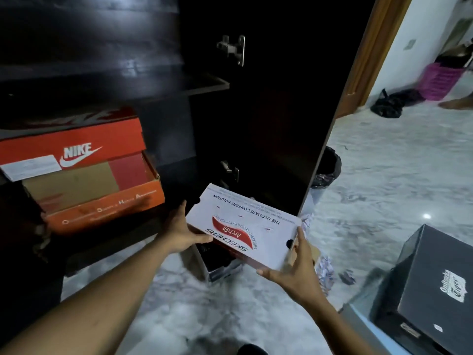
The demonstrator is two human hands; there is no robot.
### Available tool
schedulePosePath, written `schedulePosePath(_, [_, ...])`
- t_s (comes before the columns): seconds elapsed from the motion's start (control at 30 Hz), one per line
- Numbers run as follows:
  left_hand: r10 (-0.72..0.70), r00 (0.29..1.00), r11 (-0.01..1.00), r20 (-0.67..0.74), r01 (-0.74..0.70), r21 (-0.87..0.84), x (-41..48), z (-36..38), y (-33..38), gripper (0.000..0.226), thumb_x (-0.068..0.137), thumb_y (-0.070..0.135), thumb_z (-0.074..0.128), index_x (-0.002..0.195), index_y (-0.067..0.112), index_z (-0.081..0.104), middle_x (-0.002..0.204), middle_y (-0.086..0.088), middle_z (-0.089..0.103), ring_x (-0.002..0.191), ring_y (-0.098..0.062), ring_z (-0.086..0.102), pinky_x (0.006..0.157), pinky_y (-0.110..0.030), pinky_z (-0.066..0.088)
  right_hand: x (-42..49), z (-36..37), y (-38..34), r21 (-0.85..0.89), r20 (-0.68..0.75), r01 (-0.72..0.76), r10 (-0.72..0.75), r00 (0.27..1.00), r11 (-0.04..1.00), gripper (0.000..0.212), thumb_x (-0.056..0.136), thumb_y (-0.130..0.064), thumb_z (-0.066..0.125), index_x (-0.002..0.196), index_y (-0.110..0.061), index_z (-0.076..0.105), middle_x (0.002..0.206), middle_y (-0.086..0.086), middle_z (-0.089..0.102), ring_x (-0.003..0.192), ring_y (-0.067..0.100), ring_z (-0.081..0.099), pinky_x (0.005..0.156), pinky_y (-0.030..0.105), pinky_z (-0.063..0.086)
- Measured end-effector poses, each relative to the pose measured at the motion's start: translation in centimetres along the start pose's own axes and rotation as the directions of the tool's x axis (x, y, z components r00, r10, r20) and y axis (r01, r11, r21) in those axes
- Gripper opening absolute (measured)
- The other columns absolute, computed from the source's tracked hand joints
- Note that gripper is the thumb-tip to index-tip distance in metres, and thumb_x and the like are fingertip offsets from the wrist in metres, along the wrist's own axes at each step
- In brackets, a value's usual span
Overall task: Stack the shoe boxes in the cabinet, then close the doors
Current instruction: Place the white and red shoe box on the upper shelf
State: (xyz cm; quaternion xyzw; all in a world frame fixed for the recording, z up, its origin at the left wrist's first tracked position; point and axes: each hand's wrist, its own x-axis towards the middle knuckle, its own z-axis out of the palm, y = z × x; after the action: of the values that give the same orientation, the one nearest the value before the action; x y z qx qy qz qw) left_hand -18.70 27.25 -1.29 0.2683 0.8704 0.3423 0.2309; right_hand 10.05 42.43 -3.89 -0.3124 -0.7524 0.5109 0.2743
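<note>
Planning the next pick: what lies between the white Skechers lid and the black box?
In the head view: crumpled paper scraps on the marble floor; the right hand grips the white Skechers lid there.

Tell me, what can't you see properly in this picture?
Head view:
- Inside of the white cardboard Skechers shoe box: its white lid covers it.
- Upper shelves of the dark wooden cabinet: too dark.
- Black cardboard shoe box: cut off by the right edge.
- Small print on the orange cardboard Nike shoe box: blurred.
</note>
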Motion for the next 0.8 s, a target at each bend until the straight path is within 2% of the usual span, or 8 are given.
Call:
schedulePosePath(0.07, [-0.006,1.0,1.0,0.019,0.006,-0.007,1.0,0.9,-0.8,0.167,0.027,0.054,0.097,0.161,0.019,0.004,0.161,-0.006,0.033,0.147,-0.021,0.032,0.119,-0.039,0.032,-0.1,0.7,0.1,-0.014,-0.002,0.026,-0.026,1.0,1.0,0.132,0.051,-0.042,0.1,0.153,-0.043,0.017,0.145,-0.036,0.032,0.133,-0.002,0.04,0.106,0.032,0.041])
schedulePosePath(0.17, [0.017,0.999,0.999,0.036,-0.016,-0.029,1.1,1.8,-0.6,0.141,0.052,0.016,0.1,0.16,0.01,0.009,0.157,-0.008,0.037,0.144,-0.02,0.034,0.106,-0.022,0.029,0.1,1.0,0.5,-0.035,-0.04,0.051,-0.052,0.998,0.998,0.127,0.052,-0.026,0.101,0.154,-0.029,0.026,0.146,-0.011,0.045,0.132,0.015,0.046,0.106,0.049,0.045])
schedulePosePath(0.3, [0.0,1.0,0.999,0.008,0.0,-0.043,2.1,2.2,-1.4,0.123,0.059,0.01,0.097,0.156,0.003,0.021,0.148,-0.012,0.049,0.137,-0.024,0.045,0.097,-0.021,0.033,0.6,1.1,0.5,-0.042,-0.049,0.064,-0.066,0.997,0.997,0.126,0.055,-0.034,0.1,0.154,-0.041,0.021,0.148,-0.016,0.042,0.132,0.012,0.045,0.104,0.054,0.047])
schedulePosePath(0.4, [0.008,1.0,0.999,0.003,-0.008,-0.051,2.8,2.0,-1.7,0.103,0.055,0.01,0.098,0.143,0.008,0.045,0.118,-0.006,0.066,0.116,-0.025,0.063,0.088,-0.026,0.046,1.0,1.1,0.2,-0.02,-0.038,0.066,-0.066,0.997,0.998,0.127,0.058,-0.04,0.098,0.155,-0.042,0.017,0.149,-0.021,0.039,0.133,0.003,0.042,0.105,0.05,0.047])
schedulePosePath(0.47, [0.024,1.0,0.997,0.007,-0.023,-0.071,2.9,1.9,-1.9,0.097,0.052,0.008,0.099,0.137,0.011,0.052,0.106,0.001,0.069,0.106,-0.021,0.067,0.089,-0.031,0.053,1.1,1.1,0.2,0.0,-0.035,0.046,-0.046,0.998,0.999,0.128,0.059,-0.04,0.098,0.156,-0.039,0.014,0.151,-0.02,0.039,0.134,0.002,0.041,0.106,0.042,0.045])
schedulePosePath(0.6, [0.038,0.999,0.99,0.004,-0.037,-0.132,2.5,1.4,-2.0,0.092,0.05,0.005,0.099,0.131,0.009,0.056,0.105,0.001,0.071,0.103,-0.02,0.069,0.091,-0.035,0.055,1.6,0.9,0.5,-0.005,-0.004,0.028,-0.028,1.0,1.0,0.13,0.058,-0.04,0.095,0.149,-0.055,0.004,0.142,-0.044,0.035,0.127,-0.024,0.033,0.097,0.004,0.034])
schedulePosePath(0.73, [0.059,0.997,0.985,-0.048,-0.065,-0.157,2.3,0.4,-1.8,0.088,0.053,0.002,0.097,0.131,0.004,0.057,0.107,-0.003,0.069,0.103,-0.021,0.065,0.085,-0.026,0.045,2.8,0.6,0.2,0.008,0.035,0.022,-0.023,0.999,1.0,0.142,0.056,-0.044,0.098,0.156,-0.048,-0.002,0.151,-0.023,0.036,0.139,0.002,0.038,0.109,0.041,0.046])
schedulePosePath(0.8, [0.064,0.994,0.983,-0.086,-0.078,-0.169,2.2,-1.0,-1.1,0.087,0.053,0.001,0.097,0.13,0.004,0.058,0.11,-0.004,0.069,0.107,-0.023,0.065,0.084,-0.027,0.045,3.5,0.4,-1.5,0.028,0.043,0.049,-0.05,0.998,0.998,0.139,0.056,-0.046,0.098,0.155,-0.052,0.0,0.149,-0.029,0.038,0.141,0.008,0.04,0.109,0.035,0.046])
